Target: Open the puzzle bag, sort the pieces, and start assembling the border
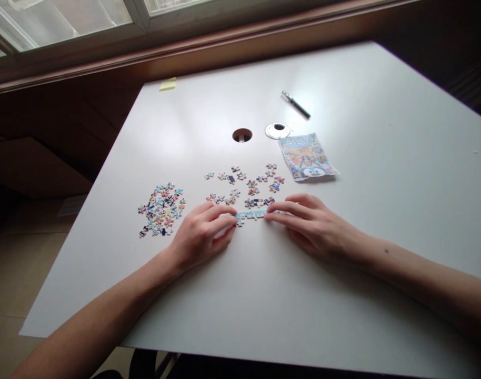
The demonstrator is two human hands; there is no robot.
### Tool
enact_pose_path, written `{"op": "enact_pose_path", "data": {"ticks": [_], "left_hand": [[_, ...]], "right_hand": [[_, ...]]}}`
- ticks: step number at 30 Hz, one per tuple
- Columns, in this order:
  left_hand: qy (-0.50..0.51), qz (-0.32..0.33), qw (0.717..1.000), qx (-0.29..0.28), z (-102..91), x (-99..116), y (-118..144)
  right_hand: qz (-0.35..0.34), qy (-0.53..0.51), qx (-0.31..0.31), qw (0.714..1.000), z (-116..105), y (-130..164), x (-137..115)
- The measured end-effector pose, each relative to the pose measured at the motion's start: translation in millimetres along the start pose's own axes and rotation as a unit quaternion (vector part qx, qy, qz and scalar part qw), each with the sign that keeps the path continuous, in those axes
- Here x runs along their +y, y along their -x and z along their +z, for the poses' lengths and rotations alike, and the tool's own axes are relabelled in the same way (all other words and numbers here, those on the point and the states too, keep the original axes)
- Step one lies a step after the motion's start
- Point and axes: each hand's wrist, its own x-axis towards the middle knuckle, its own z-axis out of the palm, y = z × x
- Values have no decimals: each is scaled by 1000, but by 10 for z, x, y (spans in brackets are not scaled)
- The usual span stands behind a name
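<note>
A short strip of joined light-blue puzzle pieces (pixel 251 215) lies flat on the white table (pixel 264 295). My left hand (pixel 203 234) pinches the strip's left end with fingertips and thumb. My right hand (pixel 309 223) presses its fingertips on the strip's right end. Just beyond the strip, several loose puzzle pieces (pixel 244 184) are spread out. A denser heap of pieces (pixel 161 209) sits to the left of my left hand.
A colourful picture sheet (pixel 307 156) lies beyond my right hand. Farther back are a round cable hole (pixel 242 135), its silver cover (pixel 277 130), a pen (pixel 296 104) and a yellow sticky note (pixel 168 84). The table's left edge drops to the floor.
</note>
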Motion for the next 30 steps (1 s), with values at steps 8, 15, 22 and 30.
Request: {"op": "enact_pose_path", "data": {"ticks": [8,15,22,30], "left_hand": [[-26,19,999,-11,-15,7,11],[-18,42,999,-12,-21,9,2],[-11,48,999,-14,-31,3,2],[-12,51,999,-10,-38,9,0]], "right_hand": [[-6,9,-1,1000,0,3,5],[-12,14,1,1000,-7,-8,-3],[-7,16,0,1000,19,18,22],[-1,10,-3,1000,21,25,32]]}}
